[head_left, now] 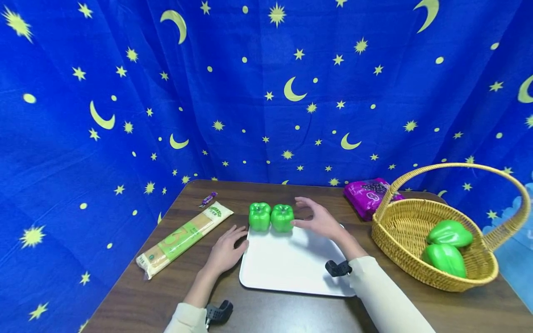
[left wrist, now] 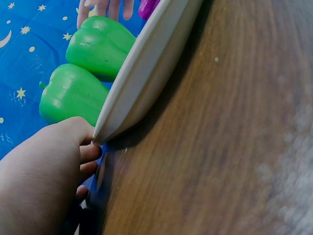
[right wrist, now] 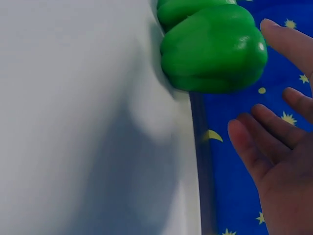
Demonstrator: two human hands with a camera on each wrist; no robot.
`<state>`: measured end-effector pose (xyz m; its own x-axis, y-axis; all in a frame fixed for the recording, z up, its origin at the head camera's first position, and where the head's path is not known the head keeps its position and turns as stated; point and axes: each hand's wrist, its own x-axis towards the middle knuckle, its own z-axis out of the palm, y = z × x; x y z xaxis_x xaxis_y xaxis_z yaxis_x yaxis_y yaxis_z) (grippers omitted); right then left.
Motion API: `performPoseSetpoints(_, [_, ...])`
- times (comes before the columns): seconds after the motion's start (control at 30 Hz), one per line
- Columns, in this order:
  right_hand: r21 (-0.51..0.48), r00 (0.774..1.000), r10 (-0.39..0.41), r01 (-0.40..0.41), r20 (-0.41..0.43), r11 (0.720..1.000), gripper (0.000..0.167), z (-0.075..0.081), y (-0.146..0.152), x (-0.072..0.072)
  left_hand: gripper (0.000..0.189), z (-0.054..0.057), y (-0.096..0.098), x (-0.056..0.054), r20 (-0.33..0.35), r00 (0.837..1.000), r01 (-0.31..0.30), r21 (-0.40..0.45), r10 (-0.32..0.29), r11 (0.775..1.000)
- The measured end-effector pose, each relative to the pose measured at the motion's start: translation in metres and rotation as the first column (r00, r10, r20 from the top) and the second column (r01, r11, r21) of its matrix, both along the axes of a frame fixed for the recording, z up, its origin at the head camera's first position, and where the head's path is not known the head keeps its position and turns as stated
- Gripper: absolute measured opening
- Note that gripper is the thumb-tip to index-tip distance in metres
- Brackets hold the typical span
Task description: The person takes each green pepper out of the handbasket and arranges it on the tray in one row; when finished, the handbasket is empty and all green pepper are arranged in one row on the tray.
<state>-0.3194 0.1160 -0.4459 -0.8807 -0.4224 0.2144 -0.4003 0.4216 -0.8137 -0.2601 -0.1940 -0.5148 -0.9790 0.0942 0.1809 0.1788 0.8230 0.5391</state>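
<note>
Sleeves (head_left: 387, 291) run to my left hand (head_left: 226, 249), loose against the tray (head_left: 287, 266), and right hand (head_left: 320, 222), spread, empty, beside two green peppers (head_left: 282, 218) at the tray's far edge (likely light, stiff, slippery), whose sides I'd cup.

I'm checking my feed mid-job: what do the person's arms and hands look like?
The left sleeve and right sleeve are cream. Near each cuff sits a small black wrist device, the left device and the right device. The left hand and right hand are ungloved, with no rings visible.
</note>
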Motion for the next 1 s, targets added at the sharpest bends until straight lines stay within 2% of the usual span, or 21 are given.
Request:
performPoseSetpoints(0.33, [-0.018, 0.996, 0.004, -0.006, -0.092, 1.0, 0.071, 0.014, 0.021, 0.005, 0.039, 0.001, 0.0, -0.001, 0.002, 1.0, -0.003, -0.006, 0.003, 1.0])
performPoseSetpoints(0.5, [-0.044, 0.988, -0.022, 0.015, -0.156, 0.999, 0.065, 0.022, 0.031, 0.011, 0.038, 0.001, 0.0, -0.001, -0.008, 1.0, 0.006, -0.013, -0.006, 1.0])
performPoseSetpoints(0.8, [-0.057, 0.964, -0.112, 0.101, -0.239, 0.993, 0.039, 0.042, 0.054, 0.022, 0.039, 0.001, 0.002, 0.0, 0.009, 1.0, -0.002, -0.008, 0.003, 1.0])
performPoseSetpoints(1.0, [-0.042, 0.951, -0.12, 0.113, -0.285, 0.993, 0.026, 0.053, 0.077, 0.029, 0.039, 0.001, 0.001, -0.001, 0.014, 1.0, -0.008, -0.005, 0.008, 1.0])
